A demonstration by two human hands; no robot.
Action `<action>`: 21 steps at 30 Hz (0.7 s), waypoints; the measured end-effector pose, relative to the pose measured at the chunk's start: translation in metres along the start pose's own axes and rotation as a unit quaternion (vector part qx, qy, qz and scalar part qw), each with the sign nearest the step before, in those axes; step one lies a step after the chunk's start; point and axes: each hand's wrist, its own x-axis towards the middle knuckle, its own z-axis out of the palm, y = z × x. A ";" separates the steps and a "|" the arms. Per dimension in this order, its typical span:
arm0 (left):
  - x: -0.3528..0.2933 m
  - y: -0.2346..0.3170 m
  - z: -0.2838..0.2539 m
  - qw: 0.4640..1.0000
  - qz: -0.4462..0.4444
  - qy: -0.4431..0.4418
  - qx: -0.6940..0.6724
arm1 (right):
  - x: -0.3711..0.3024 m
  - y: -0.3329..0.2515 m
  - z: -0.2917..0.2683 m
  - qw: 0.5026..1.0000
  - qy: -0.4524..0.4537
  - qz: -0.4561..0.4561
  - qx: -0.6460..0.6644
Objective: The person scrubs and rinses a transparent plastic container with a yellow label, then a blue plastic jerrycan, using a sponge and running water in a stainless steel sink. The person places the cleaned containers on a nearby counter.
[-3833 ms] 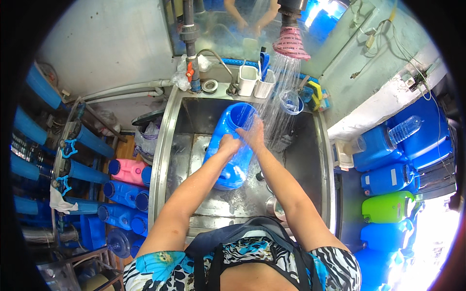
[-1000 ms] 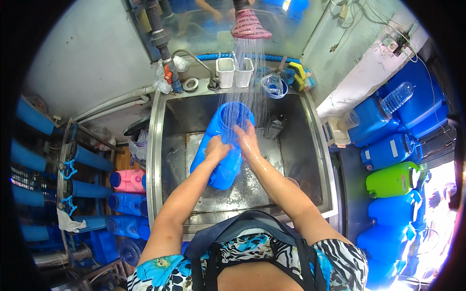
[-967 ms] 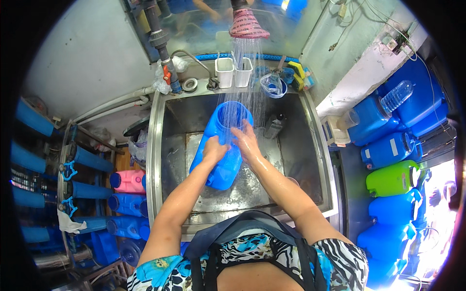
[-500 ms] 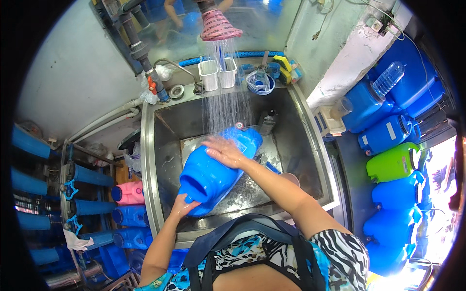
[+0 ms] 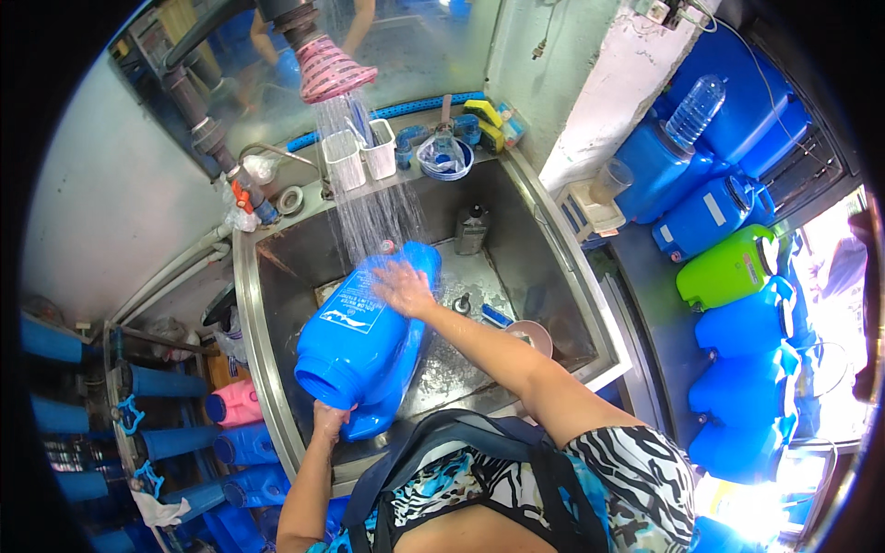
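A blue plastic water jug (image 5: 355,346) with white print lies tilted in the steel sink (image 5: 572,276), its open mouth pointing toward me and to the left. My left hand (image 5: 332,417) grips it beside the mouth; the fingers are partly hidden behind the jug. My right hand (image 5: 403,289) lies on the jug's upper side near its far end, fingers outstretched and palm against the wet plastic. Water streams onto that end from a shower head (image 5: 337,74) wrapped in pink patterned material.
Inside the sink are a dark bottle (image 5: 471,230), a blue brush (image 5: 497,315) and a pinkish bowl (image 5: 530,339). White holders (image 5: 344,161), a small blue basket (image 5: 444,161) and yellow sponges (image 5: 487,120) line the back ledge. Blue containers (image 5: 737,313) and a green one (image 5: 728,267) stand at right.
The jug has rolled so its printed side faces up, and its mouth has turned with it. My right hand still rests on its upper side. The whole view has shifted.
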 end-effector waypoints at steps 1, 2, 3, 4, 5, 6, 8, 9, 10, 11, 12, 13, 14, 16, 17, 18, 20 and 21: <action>0.002 0.007 0.004 0.999 0.026 -0.023 -0.018 | 0.008 0.008 -0.002 0.999 0.027 0.037 -0.004; 0.005 0.015 0.010 0.998 0.028 -0.042 -0.024 | 0.016 0.013 -0.005 0.995 0.022 0.092 -0.022; 0.008 0.025 0.018 0.998 0.022 -0.058 -0.032 | 0.023 0.013 -0.011 0.997 0.039 0.055 0.047; 0.012 0.037 0.026 0.994 0.009 -0.071 -0.081 | 0.032 0.010 -0.018 0.994 0.025 0.034 0.101; 0.018 0.050 0.034 0.988 -0.012 -0.081 -0.129 | 0.039 0.003 -0.028 0.987 0.014 0.019 0.161; 0.025 0.065 0.043 0.977 -0.028 -0.094 -0.189 | 0.043 -0.005 -0.040 0.967 0.107 -0.017 0.230; 0.039 0.093 0.059 0.968 -0.030 -0.102 -0.226 | 0.049 -0.023 -0.070 0.820 0.152 0.003 0.551; 0.048 0.106 0.065 0.964 -0.047 -0.106 -0.238 | 0.055 -0.032 -0.086 0.743 0.125 0.032 0.657; 0.056 0.118 0.070 0.956 -0.046 -0.124 -0.264 | 0.054 -0.037 -0.102 0.653 0.062 0.086 0.750; 0.067 0.129 0.075 0.952 -0.041 -0.140 -0.270 | 0.051 -0.044 -0.113 0.669 -0.006 0.112 0.735; 0.077 0.138 0.080 0.946 -0.043 -0.161 -0.278 | 0.045 -0.050 -0.121 0.684 -0.055 0.110 0.719; 0.088 0.146 0.089 0.940 -0.047 -0.156 -0.301 | 0.040 -0.055 -0.128 0.706 -0.128 0.145 0.681; 0.097 0.153 0.096 0.936 -0.068 -0.149 -0.311 | 0.034 -0.058 -0.133 0.725 -0.232 0.135 0.635; 0.108 0.159 0.105 0.913 -0.060 -0.233 -0.330 | 0.026 -0.059 -0.139 0.736 -0.423 0.094 0.519; 0.112 0.160 0.110 0.907 -0.046 -0.264 -0.326 | 0.023 -0.058 -0.140 0.748 -0.453 0.073 0.480; 0.115 0.161 0.115 0.932 -0.026 -0.264 -0.247 | 0.023 -0.056 -0.140 0.836 -0.371 0.045 0.402; 0.119 0.163 0.119 0.958 0.031 -0.274 -0.072 | 0.026 -0.049 -0.136 0.938 -0.230 -0.027 0.260; 0.120 0.165 0.118 0.974 0.014 -0.221 0.050 | 0.029 -0.045 -0.134 0.984 -0.085 -0.106 0.112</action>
